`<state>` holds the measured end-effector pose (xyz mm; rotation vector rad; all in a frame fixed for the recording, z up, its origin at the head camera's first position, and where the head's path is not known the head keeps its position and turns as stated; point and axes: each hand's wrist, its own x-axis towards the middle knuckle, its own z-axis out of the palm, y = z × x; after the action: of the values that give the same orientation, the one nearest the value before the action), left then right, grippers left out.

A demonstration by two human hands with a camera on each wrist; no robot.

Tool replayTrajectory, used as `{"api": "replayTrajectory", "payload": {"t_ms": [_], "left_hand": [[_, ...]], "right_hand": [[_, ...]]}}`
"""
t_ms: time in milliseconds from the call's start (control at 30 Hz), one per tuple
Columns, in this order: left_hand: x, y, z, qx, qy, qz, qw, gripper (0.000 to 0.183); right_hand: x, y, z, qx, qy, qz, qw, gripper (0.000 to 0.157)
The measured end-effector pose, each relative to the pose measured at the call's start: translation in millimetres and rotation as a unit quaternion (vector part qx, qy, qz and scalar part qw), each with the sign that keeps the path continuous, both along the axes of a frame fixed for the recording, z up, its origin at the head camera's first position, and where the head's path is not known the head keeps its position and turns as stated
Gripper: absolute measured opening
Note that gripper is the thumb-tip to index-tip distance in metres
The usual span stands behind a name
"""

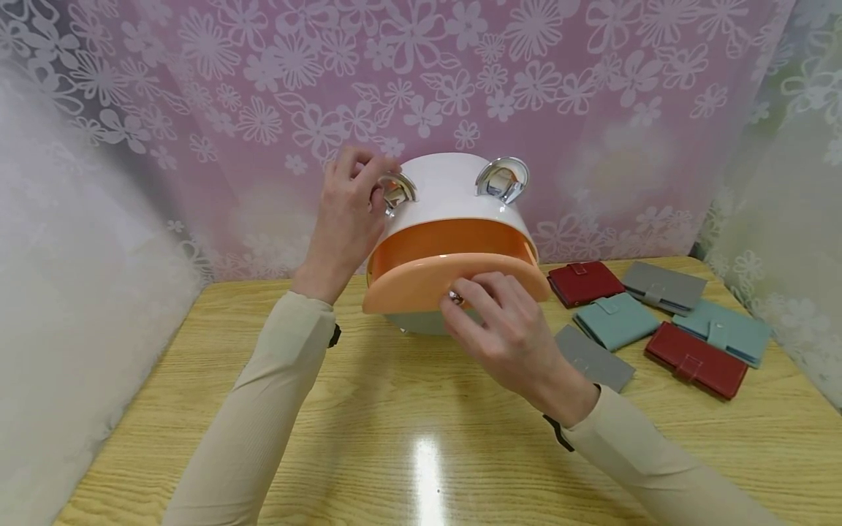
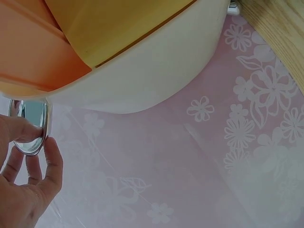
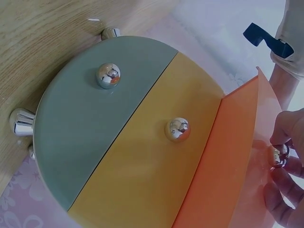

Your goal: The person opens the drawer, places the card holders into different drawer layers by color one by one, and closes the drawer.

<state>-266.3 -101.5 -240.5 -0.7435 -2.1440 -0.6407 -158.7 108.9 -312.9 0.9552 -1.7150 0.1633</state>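
A round, white storage box with drawers [image 1: 447, 179] stands on the table, two chrome ears on its top. My left hand [image 1: 345, 219] grips the left ear [image 1: 404, 191], with the thumb on its shiny face in the left wrist view. The top orange drawer [image 1: 404, 283] is pulled partway out, and no contents show inside it. Its silver knob [image 1: 455, 297] is pinched between the fingers of my right hand [image 1: 509, 332]. Below, the yellow drawer [image 3: 142, 161] and the green drawer [image 3: 90, 123] sit closed in the right wrist view, each with a round knob.
Several wallets lie right of the box: a red one [image 1: 585, 283], a grey one [image 1: 664, 285], a mint one [image 1: 617, 321] and more. Another grey wallet [image 1: 595, 358] is partly behind my right hand. A flowered curtain [image 1: 421, 80] hangs behind the wooden table [image 1: 368, 453].
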Motion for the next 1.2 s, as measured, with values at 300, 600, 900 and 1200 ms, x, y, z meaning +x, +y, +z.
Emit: {"api": "replayTrajectory", "payload": {"t_ms": [300, 600, 900, 1200], "left_hand": [[-0.6, 0, -0.9, 0.000, 0.008, -0.003, 1.0000, 0.020], [0.9, 0, -0.3, 0.000, 0.000, 0.000, 1.0000, 0.019], [0.9, 0, -0.3, 0.001, 0.003, -0.005, 1.0000, 0.020], [0.9, 0, -0.4, -0.002, 0.003, -0.004, 1.0000, 0.020]], "right_hand": [[4.6, 0, -0.5, 0.001, -0.003, 0.002, 1.000, 0.016], [7.3, 0, -0.1, -0.006, 0.005, 0.007, 1.000, 0.014], [10.8, 0, 0.7, -0.008, 0.006, 0.006, 1.000, 0.013], [14.8, 2, 0.3, -0.001, -0.001, 0.001, 1.000, 0.017]]}}
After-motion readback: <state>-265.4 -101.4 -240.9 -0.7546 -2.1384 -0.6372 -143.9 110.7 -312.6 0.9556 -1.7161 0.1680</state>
